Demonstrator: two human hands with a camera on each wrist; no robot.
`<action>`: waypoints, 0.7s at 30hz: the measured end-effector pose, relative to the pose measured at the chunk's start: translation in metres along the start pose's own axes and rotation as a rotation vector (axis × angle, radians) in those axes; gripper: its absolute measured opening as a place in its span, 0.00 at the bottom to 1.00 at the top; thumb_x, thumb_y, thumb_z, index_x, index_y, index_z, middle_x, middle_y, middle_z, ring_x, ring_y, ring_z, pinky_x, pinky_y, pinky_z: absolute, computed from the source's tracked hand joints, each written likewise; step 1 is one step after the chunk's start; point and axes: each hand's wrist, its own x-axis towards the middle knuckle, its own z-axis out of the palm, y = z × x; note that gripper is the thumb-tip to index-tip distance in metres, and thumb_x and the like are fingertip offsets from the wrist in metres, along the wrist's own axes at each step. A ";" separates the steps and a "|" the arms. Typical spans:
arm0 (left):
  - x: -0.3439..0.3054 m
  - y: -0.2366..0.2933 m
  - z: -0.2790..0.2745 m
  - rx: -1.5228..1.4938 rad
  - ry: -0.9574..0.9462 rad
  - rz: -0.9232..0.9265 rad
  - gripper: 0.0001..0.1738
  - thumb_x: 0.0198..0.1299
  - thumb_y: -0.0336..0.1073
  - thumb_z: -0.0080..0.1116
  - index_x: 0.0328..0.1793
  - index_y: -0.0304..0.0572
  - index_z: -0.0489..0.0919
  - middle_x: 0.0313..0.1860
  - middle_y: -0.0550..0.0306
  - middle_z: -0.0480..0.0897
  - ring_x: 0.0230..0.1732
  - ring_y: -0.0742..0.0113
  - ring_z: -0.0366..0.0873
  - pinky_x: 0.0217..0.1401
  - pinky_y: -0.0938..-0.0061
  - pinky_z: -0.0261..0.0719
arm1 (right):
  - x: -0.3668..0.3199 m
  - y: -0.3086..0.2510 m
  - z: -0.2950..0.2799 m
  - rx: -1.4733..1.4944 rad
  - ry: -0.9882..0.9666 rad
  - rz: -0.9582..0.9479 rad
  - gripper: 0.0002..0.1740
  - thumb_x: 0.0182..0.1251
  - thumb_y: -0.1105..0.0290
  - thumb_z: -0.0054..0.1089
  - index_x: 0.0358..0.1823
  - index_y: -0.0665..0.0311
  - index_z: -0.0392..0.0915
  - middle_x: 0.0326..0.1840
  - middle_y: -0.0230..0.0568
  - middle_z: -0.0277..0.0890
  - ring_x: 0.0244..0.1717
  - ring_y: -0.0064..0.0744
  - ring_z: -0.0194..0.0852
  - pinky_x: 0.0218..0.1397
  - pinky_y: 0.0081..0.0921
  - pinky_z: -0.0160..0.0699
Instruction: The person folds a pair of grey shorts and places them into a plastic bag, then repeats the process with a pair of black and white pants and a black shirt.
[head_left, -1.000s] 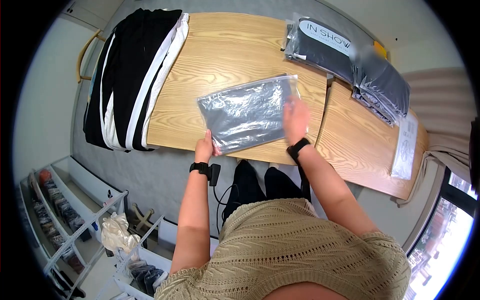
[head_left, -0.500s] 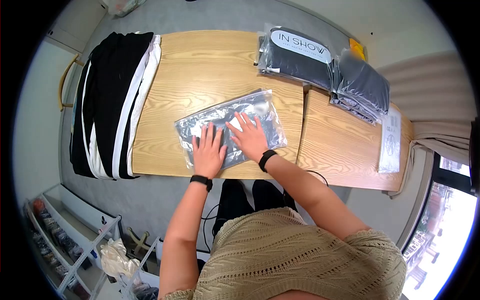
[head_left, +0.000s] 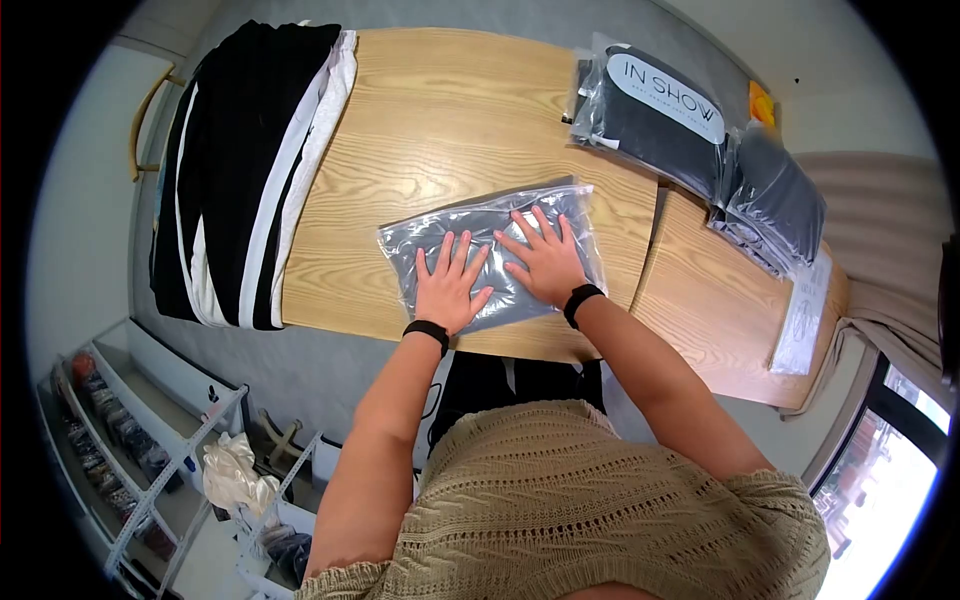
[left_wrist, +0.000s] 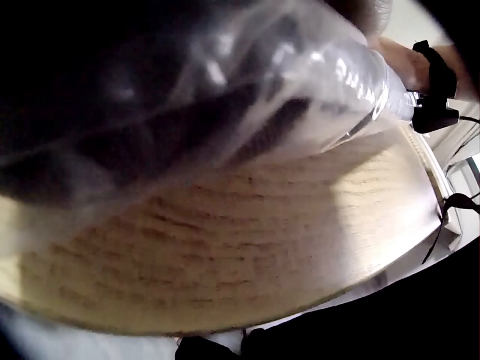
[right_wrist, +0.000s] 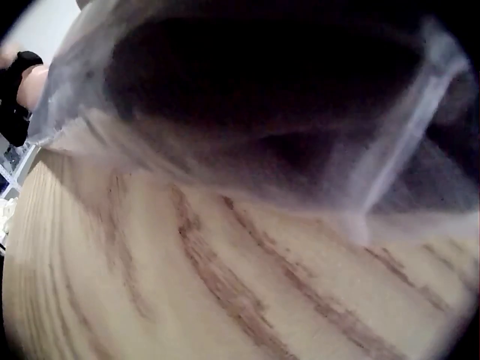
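A clear zip bag (head_left: 500,215) with a dark folded garment inside lies flat near the front edge of the wooden table (head_left: 450,110). My left hand (head_left: 450,285) rests palm down on its left half, fingers spread. On the right half, my right hand (head_left: 545,260) presses down with its fingers spread too. Both wrist views look along the table at the side of the plastic bag (left_wrist: 285,90), where the dark cloth shows through the film. In the right wrist view a pale seam of the bag (right_wrist: 405,150) runs down to the wood.
Black and white garments (head_left: 240,170) lie piled over the table's left end. Packed bags, one labelled IN SHOW (head_left: 665,95), sit at the back right beside another dark bag (head_left: 775,195). A flat white packet (head_left: 800,320) lies on the right-hand table (head_left: 700,300). Shelving (head_left: 150,460) stands lower left.
The left hand let go of the bag's front left corner and laid flat on it. The right hand moved from the right edge onto the bag, also flat. The head view shifted.
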 end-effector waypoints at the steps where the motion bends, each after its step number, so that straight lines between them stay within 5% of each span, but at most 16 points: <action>1: 0.001 0.000 0.001 -0.004 -0.009 -0.004 0.36 0.58 0.58 0.50 0.72 0.59 0.62 0.76 0.53 0.54 0.76 0.49 0.47 0.68 0.34 0.45 | 0.001 0.000 0.002 0.005 -0.009 0.000 0.27 0.66 0.48 0.49 0.67 0.36 0.64 0.73 0.34 0.54 0.75 0.44 0.42 0.71 0.59 0.41; 14: -0.001 -0.001 0.001 0.047 0.052 -0.004 0.35 0.59 0.58 0.50 0.72 0.61 0.62 0.76 0.55 0.54 0.76 0.54 0.47 0.69 0.37 0.46 | 0.000 -0.009 -0.005 -0.053 0.009 -0.038 0.30 0.65 0.46 0.49 0.69 0.39 0.62 0.75 0.35 0.51 0.76 0.42 0.41 0.72 0.56 0.40; 16: -0.005 -0.005 -0.002 -0.057 0.083 0.043 0.34 0.61 0.54 0.50 0.73 0.57 0.61 0.76 0.52 0.54 0.76 0.52 0.48 0.70 0.38 0.46 | -0.007 -0.036 -0.008 -0.170 0.015 0.239 0.32 0.64 0.47 0.51 0.70 0.43 0.61 0.76 0.38 0.49 0.77 0.42 0.40 0.72 0.56 0.40; 21: -0.025 0.001 -0.007 0.055 0.037 0.132 0.33 0.60 0.51 0.52 0.72 0.60 0.62 0.75 0.57 0.56 0.76 0.61 0.49 0.71 0.43 0.48 | -0.023 -0.058 0.021 -0.091 0.098 0.134 0.32 0.63 0.47 0.52 0.69 0.41 0.63 0.75 0.41 0.49 0.76 0.43 0.43 0.71 0.56 0.43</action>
